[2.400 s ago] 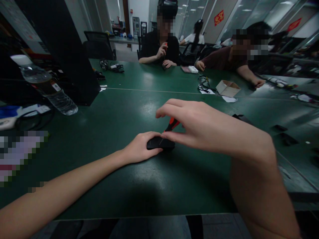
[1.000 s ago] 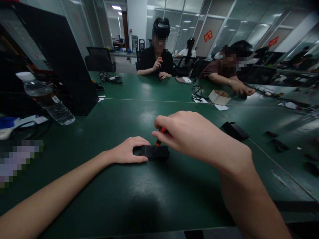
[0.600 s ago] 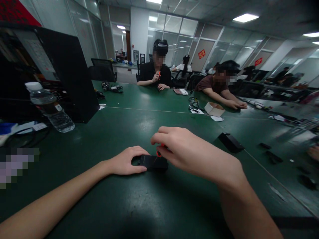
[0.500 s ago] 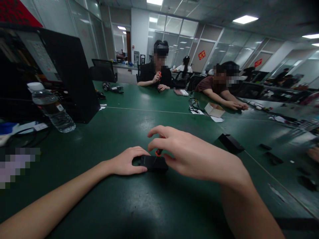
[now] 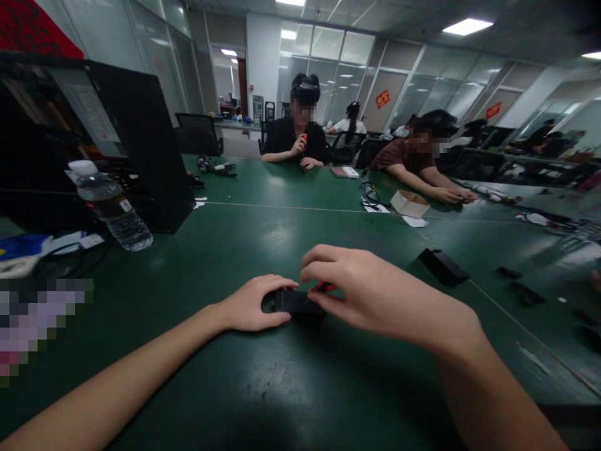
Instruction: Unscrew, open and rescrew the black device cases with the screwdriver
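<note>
A small black rectangular box (image 5: pixel 300 305) lies on the green table in front of me. My left hand (image 5: pixel 248 304) grips its left end, thumb on the near side and fingers on the far side. Over the right end, my right hand (image 5: pixel 361 282) is closed around a screwdriver (image 5: pixel 325 286) with an orange-red and black handle. The handle lies tilted under my curled fingers, which hide most of it. Whether the screwdriver's tip touches the box I cannot tell.
To the left stand an open computer tower (image 5: pixel 162 144) and a water bottle (image 5: pixel 113 207). A black box (image 5: pixel 444 266) and small dark parts lie to the right. Farther back are a cardboard box (image 5: pixel 410 203), cables (image 5: pixel 370 194) and two seated people at work.
My right fingers have closed in, and the screwdriver has gone from nearly upright to tilted. My left hand still grips the black box; the whole view has shifted slightly.
</note>
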Motion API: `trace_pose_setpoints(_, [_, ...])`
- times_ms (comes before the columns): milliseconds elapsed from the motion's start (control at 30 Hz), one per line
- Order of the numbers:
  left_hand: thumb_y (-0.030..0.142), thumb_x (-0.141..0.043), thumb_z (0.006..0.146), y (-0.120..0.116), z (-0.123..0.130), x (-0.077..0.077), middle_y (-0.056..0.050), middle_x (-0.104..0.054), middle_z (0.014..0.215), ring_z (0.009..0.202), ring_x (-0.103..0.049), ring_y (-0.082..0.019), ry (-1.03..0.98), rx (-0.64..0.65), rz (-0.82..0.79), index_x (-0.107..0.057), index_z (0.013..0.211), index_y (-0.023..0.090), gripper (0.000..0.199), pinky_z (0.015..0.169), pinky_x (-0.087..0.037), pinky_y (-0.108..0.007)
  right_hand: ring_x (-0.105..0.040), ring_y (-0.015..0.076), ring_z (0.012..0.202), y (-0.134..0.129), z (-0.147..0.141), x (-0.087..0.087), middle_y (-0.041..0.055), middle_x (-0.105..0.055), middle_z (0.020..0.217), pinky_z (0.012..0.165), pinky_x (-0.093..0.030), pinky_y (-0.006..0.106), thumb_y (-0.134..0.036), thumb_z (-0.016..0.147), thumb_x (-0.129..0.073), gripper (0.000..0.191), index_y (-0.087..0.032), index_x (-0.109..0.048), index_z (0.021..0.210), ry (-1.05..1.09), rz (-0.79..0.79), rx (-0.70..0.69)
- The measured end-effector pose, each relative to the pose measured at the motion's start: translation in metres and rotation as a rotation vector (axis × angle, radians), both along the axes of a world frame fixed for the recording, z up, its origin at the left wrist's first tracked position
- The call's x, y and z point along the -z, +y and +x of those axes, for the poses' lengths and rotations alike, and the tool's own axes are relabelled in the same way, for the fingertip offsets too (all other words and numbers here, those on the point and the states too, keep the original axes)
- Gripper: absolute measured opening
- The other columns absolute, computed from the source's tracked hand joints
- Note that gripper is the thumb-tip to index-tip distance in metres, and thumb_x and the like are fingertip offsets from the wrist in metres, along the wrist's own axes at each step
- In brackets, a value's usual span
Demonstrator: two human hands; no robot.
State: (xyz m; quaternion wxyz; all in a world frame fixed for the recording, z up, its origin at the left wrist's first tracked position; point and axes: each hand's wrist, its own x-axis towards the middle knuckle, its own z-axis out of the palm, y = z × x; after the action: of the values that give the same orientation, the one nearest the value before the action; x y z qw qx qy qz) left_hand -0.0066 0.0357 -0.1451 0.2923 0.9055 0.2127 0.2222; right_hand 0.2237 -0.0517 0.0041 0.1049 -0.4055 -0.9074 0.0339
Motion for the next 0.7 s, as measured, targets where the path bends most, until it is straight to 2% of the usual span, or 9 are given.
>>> trace_pose_setpoints(67, [0.038, -0.079, 0.082, -0.007, 0.008, 0.001, -0.011, -0.07, 0.127, 0.114, -0.067, -0.029, -0.03, -0.053, 0.013, -0.061, 0.133, 0.021, 0.057, 0.102, -0.051, -0.043, -0.062, 0.0158, 0.071, 0.0, 0.012, 0.014, 0.006, -0.069, 0.086, 0.062, -0.037, 0.029, -0.033, 0.101, -0.056, 0.026, -0.017, -0.072, 0.09, -0.115, 0.147, 0.137])
trace_pose_setpoints(100, [0.039, -0.08, 0.081, -0.011, 0.013, 0.001, -0.01, -0.071, 0.125, 0.112, -0.067, -0.028, -0.04, -0.077, 0.02, -0.063, 0.131, 0.021, 0.056, 0.1, -0.052, -0.042, -0.059, 0.0148, 0.064, 0.002, 0.02, 0.023, 0.0048, -0.067, 0.077, 0.059, -0.033, 0.029, -0.037, 0.102, -0.054, 0.033, -0.016, -0.072, 0.084, -0.158, 0.207, 0.163])
trace_pose_setpoints(167, [0.04, -0.078, 0.083, -0.017, 0.022, 0.001, -0.009, -0.072, 0.121, 0.109, -0.068, -0.027, -0.04, -0.099, 0.019, -0.066, 0.125, 0.021, 0.046, 0.098, -0.052, -0.041, -0.056, 0.013, 0.059, 0.008, 0.039, 0.046, 0.004, -0.064, 0.069, 0.057, -0.029, 0.03, -0.037, 0.104, -0.05, 0.041, -0.016, -0.07, 0.074, -0.183, 0.295, 0.141])
trace_pose_setpoints(233, [0.04, -0.077, 0.084, -0.02, 0.029, 0.0, -0.008, -0.073, 0.116, 0.104, -0.069, -0.026, -0.025, -0.098, 0.014, -0.067, 0.121, 0.021, 0.043, 0.094, -0.053, -0.039, -0.055, 0.0116, 0.057, 0.016, 0.059, 0.07, 0.0031, -0.063, 0.064, 0.056, -0.03, 0.029, -0.029, 0.105, -0.045, 0.044, -0.016, -0.067, 0.07, -0.142, 0.327, 0.096])
trace_pose_setpoints(300, [0.039, -0.076, 0.084, -0.021, 0.031, -0.001, -0.008, -0.074, 0.112, 0.1, -0.07, -0.025, -0.017, -0.103, 0.005, -0.068, 0.118, 0.02, 0.039, 0.09, -0.054, -0.038, -0.053, 0.0106, 0.053, 0.025, 0.077, 0.091, 0.0019, -0.062, 0.06, 0.056, -0.031, 0.028, -0.024, 0.104, -0.042, 0.045, -0.016, -0.066, 0.067, -0.078, 0.306, 0.077])
trace_pose_setpoints(367, [0.039, -0.076, 0.085, -0.021, 0.028, -0.002, -0.008, -0.074, 0.112, 0.099, -0.07, -0.025, -0.015, -0.11, -0.002, -0.068, 0.116, 0.019, 0.038, 0.089, -0.054, -0.037, -0.052, 0.0105, 0.051, 0.032, 0.091, 0.104, 0.0014, -0.061, 0.057, 0.055, -0.032, 0.027, -0.024, 0.103, -0.041, 0.045, -0.017, -0.064, 0.064, -0.022, 0.267, 0.103])
trace_pose_setpoints(500, [0.04, -0.075, 0.085, -0.019, 0.018, -0.003, -0.008, -0.073, 0.115, 0.102, -0.07, -0.026, 0.008, -0.13, -0.003, -0.067, 0.116, 0.021, 0.037, 0.089, -0.054, -0.038, -0.048, 0.0107, 0.048, 0.035, 0.106, 0.107, 0.0015, -0.058, 0.053, 0.055, -0.029, 0.029, -0.03, 0.102, -0.041, 0.049, -0.018, -0.06, 0.058, 0.031, 0.246, 0.181])
trace_pose_setpoints(700, [0.039, -0.075, 0.086, -0.016, 0.013, -0.001, -0.008, -0.073, 0.115, 0.103, -0.069, -0.026, 0.037, -0.136, 0.003, -0.067, 0.117, 0.022, 0.037, 0.09, -0.054, -0.039, -0.043, 0.0098, 0.048, 0.027, 0.098, 0.096, 0.0006, -0.054, 0.053, 0.054, -0.027, 0.029, -0.031, 0.103, -0.04, 0.051, -0.018, -0.056, 0.056, -0.015, 0.293, 0.168])
